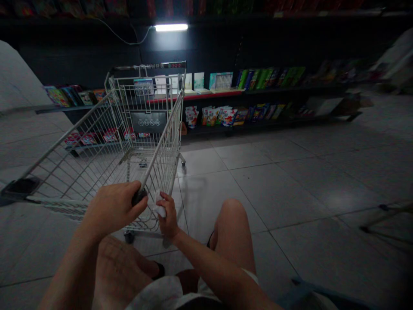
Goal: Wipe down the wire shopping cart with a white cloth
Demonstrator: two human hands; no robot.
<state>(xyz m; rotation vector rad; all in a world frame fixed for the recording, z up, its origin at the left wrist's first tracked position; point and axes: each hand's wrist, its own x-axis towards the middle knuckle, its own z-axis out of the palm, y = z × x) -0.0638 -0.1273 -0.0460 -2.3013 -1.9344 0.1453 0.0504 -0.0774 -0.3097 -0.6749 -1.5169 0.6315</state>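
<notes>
With the frame centre as the clock hub, the wire shopping cart (129, 103) stands at 10 o'clock, its long top rail (161, 142) running back toward the person. The left hand (112, 207), at 8 o'clock, is closed in a full wrap around the black end cap (139, 197) of that rail; this grip appears to steady the cart against rolling and keeps the rail within easy reach of both hands. The right hand (168, 218), at 7 o'clock, is set in a narrow pinch on a crumpled white wipe (159, 205), which it holds just beside the end cap, so that both hands work at one point. Whether the wipe touches the rail cannot be told. The bare knee (230, 224) lies at 5 o'clock, well apart from the cart. Low shelves of books and magazines (222, 116) stand at 12 o'clock, beyond the tiled floor (274, 193).
</notes>
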